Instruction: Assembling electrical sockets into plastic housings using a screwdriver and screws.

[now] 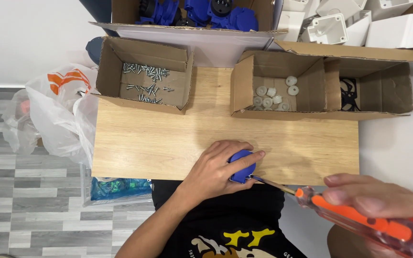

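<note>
My left hand [216,167] lies on the wooden board [168,138], close to the board's near edge, fingers curled and clamped over a blue plastic part [243,166]; the part sits on the board just inside that near edge, partly hidden under my fingers. My right hand [378,198] hangs off the board, past its near right corner, fingers wrapped tight around the orange handle of a screwdriver [354,217]; the shaft slants across the near edge and its tip meets the blue part's near side.

At the board's far left corner stands an open cardboard box of screws [144,76], overhanging the far edge; at the far right, a second cardboard box with white round pieces [276,95] in one compartment and dark rings [349,93] in the next, its right end reaching beyond the board's right edge. Between the two boxes a strip of bare board runs to the far edge.

The middle band of the board, from left edge to right edge, is bare wood between the boxes and my left hand; the widest open stretch lies left of that hand.

Beyond the board's far edge: a larger carton of blue parts [201,12] and a heap of white housings [350,24]. Off the board's left edge, a crumpled plastic bag [53,114] presses against it.
</note>
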